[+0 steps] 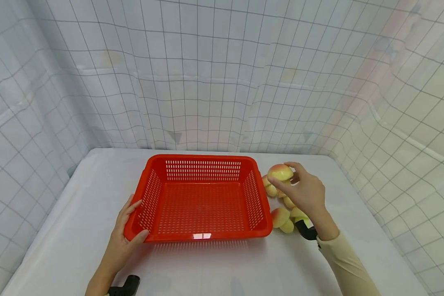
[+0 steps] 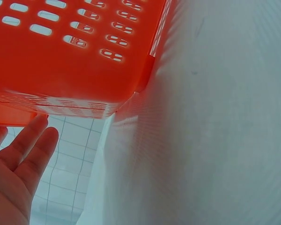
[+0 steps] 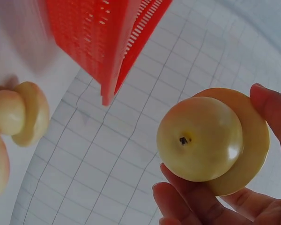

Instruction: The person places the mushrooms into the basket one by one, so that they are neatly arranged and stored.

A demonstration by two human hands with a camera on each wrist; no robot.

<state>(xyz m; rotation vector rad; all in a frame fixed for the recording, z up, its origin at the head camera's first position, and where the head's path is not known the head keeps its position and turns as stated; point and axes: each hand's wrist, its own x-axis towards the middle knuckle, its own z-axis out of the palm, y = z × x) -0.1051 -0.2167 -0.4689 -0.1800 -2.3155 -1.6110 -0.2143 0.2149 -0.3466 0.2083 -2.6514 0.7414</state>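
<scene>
A red plastic basket with slotted walls sits upright on the white-covered table. At its front left corner my left hand touches the rim, the thumb on the front edge and the fingers along the left side. Those fingers look straight in the left wrist view. Right of the basket, my right hand holds a yellow-and-red artificial mushroom between thumb and fingers. The right wrist view shows this mushroom's round stem end facing the camera, with the wider cap behind it.
Several similar mushrooms lie on the table along the basket's right side, partly under my right hand. Behind the table hangs a white cloth with a dark grid, and similar cloth flanks both sides.
</scene>
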